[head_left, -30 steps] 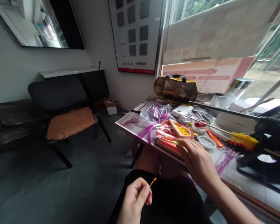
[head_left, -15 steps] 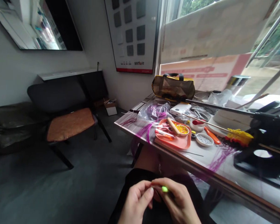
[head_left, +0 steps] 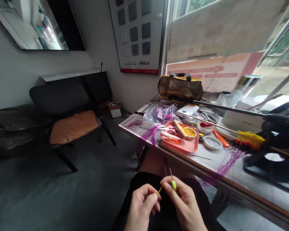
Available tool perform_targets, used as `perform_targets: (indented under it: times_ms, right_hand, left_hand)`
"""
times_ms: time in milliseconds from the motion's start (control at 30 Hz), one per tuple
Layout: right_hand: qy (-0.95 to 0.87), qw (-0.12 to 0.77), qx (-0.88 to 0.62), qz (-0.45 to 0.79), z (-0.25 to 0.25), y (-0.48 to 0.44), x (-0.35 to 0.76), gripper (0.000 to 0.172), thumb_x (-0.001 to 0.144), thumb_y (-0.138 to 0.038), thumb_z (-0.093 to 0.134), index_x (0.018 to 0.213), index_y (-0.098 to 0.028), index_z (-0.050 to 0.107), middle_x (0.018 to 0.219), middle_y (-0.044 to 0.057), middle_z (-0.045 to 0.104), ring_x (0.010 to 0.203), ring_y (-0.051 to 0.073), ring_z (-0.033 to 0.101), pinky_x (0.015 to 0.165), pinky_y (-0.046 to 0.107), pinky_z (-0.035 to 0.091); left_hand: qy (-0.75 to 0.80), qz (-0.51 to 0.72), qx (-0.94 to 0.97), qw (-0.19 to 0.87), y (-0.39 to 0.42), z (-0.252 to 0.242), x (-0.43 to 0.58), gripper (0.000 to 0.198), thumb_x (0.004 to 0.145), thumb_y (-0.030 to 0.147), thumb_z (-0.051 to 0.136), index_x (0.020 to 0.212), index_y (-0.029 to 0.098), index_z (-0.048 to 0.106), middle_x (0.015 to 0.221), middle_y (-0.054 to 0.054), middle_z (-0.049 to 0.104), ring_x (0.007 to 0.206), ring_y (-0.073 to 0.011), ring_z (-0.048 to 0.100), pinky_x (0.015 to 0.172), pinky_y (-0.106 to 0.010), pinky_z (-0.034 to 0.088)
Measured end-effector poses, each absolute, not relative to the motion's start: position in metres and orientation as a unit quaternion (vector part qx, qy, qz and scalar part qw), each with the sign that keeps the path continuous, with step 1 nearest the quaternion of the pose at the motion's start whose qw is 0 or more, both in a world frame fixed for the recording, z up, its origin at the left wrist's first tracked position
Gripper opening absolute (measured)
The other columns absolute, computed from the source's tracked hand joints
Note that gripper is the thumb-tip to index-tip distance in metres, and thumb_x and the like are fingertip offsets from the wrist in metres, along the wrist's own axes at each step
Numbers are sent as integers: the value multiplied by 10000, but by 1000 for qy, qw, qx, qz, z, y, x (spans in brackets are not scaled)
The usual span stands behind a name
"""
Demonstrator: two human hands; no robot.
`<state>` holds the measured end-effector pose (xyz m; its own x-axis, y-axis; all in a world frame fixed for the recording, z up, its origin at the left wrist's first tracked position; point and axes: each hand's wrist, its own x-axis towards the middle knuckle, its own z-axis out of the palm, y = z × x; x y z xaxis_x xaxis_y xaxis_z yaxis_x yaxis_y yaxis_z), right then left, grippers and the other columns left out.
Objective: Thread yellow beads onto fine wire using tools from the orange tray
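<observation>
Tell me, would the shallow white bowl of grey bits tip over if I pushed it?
Probably not: the shallow white bowl looks wide and low, so it would more likely slide. The grey bits look small and loose, so a hard shove might spill some over the low rim.

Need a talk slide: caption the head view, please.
Left hand pinching a thin yellow piece, right hand a green-handled tool.
</observation>
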<state>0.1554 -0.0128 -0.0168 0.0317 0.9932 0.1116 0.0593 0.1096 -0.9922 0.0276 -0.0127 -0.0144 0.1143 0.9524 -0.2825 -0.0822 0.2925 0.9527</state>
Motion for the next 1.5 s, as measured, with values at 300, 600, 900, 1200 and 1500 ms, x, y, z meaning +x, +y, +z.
perform_targets:
  times_ms: [300,600,900,1200,1500]
  right_hand:
    - [-689,455,-526,203,-42,-35,168,310,914,-391,363,954,-243,632,687,31,643,578,144,646,558,180,501]
    - [-714,420,-551,100,-55,-39,167,376,919,-429,314,924,-278,659,621,23,643,443,144,610,442,193,475]
    - [-728,393,-555,89,-58,-39,166,404,941,-383,246,938,-262,631,655,39,652,506,166,643,491,215,491]
    - [-554,483,-500,458,-45,-33,157,306,861,-474,437,849,-219,605,640,-1,559,527,125,504,500,207,407]
    - [-430,497,-449,606,-4,-16,174,372,779,-526,551,772,-158,601,558,-46,386,506,94,322,470,206,271]
  left_hand:
    - [545,464,456,528,-10,-14,13,255,720,390,605,612,163,570,511,32,493,496,-106,434,497,-205,350]
    - [547,464,468,516,-10,-14,11,268,747,405,582,629,165,560,532,32,490,501,-105,431,498,-203,357]
    - [558,462,507,468,-11,-16,9,236,763,383,566,650,176,582,541,24,497,525,-125,449,518,-210,362]
    - [551,399,623,386,-17,-14,21,178,750,247,542,587,197,593,527,10,557,516,-144,494,549,-227,363]
    - [478,303,762,314,31,29,17,155,847,268,483,859,198,621,850,-36,655,827,-192,584,754,-267,421]
